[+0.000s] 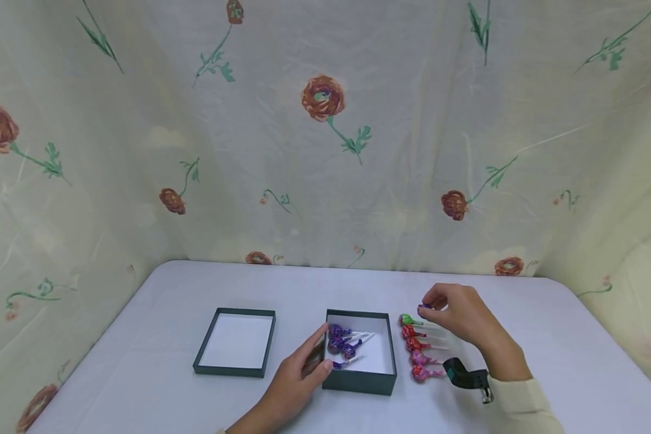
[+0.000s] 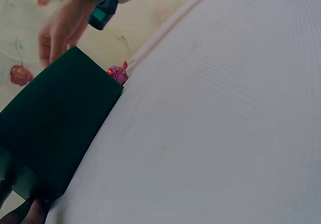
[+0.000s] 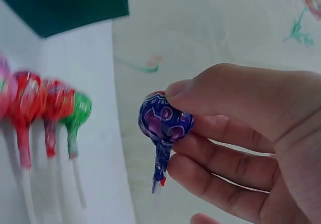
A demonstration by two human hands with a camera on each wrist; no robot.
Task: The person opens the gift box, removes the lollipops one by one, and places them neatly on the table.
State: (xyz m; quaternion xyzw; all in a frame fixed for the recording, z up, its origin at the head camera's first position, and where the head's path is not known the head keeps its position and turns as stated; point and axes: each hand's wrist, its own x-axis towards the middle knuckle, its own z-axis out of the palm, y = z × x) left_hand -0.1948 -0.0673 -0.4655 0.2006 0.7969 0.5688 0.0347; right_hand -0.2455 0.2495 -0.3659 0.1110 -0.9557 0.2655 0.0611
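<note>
Between the thumb and fingers of my right hand (image 1: 461, 313) is a purple-wrapped lollipop (image 3: 164, 117), pinched by its round head, the stick pointing down in the right wrist view. My left hand (image 1: 293, 377) holds the left side of a dark green box (image 1: 360, 381), its thumb at the near left corner. Several purple lollipops (image 1: 336, 345) lie inside the box against its left wall. Right of the box, a column of lollipops runs on the table: one green (image 1: 405, 319), red ones (image 1: 412, 343) and pink ones (image 1: 420, 374), below and left of my right hand.
To the left, a dark-rimmed box lid (image 1: 229, 371) lies with its white inside up. All of it sits on a white table (image 1: 141, 386), with a flowered curtain (image 1: 390, 181) behind. A black wrist camera (image 1: 463, 375) hangs by the right sleeve.
</note>
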